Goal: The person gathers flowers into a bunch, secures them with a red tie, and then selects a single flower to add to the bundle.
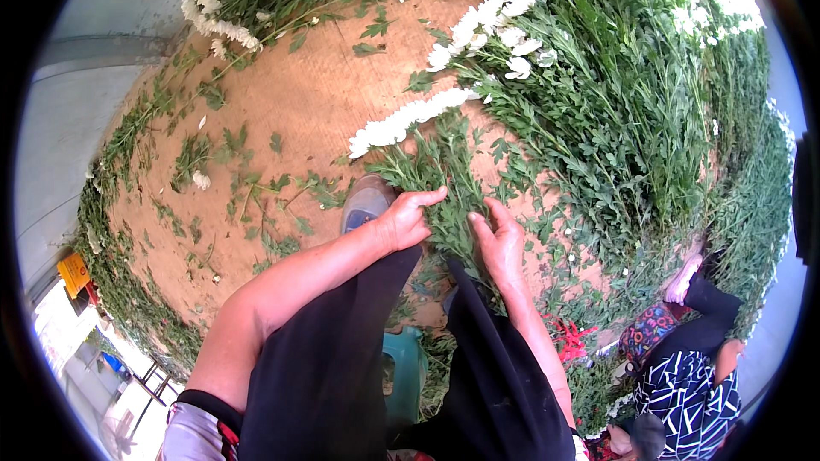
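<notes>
2 hands point(453, 235) flank the leafy flower stems point(444, 175) between them.

A brown woven mat point(299, 102) covers the ground, its weave lit by bright, even daylight. Loose green leaves and stem trimmings point(256, 196) lie scattered across it, thickest along the left edge. Beyond the mat on the left runs pale grey concrete floor point(77, 102), with a raised grey ledge point(94, 49) crossing it. Far lower left, there's a yellow container point(73, 274) and a blue object point(114, 363) beside thin dark railings point(154, 384). On the right, a heap of white-flowered stems point(623, 102) banks high across the mat. Another seated person in patterned clothing point(675, 376) shows at lower right.
</notes>
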The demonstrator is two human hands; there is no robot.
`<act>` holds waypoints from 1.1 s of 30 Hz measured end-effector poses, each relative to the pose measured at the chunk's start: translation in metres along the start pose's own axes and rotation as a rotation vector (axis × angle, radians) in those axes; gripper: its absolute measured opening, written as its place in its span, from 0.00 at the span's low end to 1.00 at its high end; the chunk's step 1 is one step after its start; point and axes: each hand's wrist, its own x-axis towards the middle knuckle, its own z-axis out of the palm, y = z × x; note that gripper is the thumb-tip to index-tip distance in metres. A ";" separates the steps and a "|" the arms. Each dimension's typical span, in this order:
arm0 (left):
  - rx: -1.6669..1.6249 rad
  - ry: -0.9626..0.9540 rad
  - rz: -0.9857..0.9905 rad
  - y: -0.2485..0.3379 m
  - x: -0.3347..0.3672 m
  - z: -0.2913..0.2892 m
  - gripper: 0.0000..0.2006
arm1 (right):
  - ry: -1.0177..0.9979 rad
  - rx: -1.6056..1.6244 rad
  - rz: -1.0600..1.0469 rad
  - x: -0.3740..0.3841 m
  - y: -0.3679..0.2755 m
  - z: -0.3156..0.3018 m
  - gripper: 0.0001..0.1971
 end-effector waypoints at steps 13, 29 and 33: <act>0.019 0.064 0.034 -0.009 0.009 -0.021 0.12 | -0.039 -0.401 -0.461 -0.037 -0.007 -0.018 0.20; 0.011 -0.054 0.078 0.008 -0.005 -0.016 0.15 | 0.225 -0.931 -0.459 0.088 -0.010 -0.090 0.16; -0.001 -0.033 0.151 0.014 -0.014 -0.025 0.15 | 0.126 -0.614 -0.441 0.061 -0.006 -0.073 0.06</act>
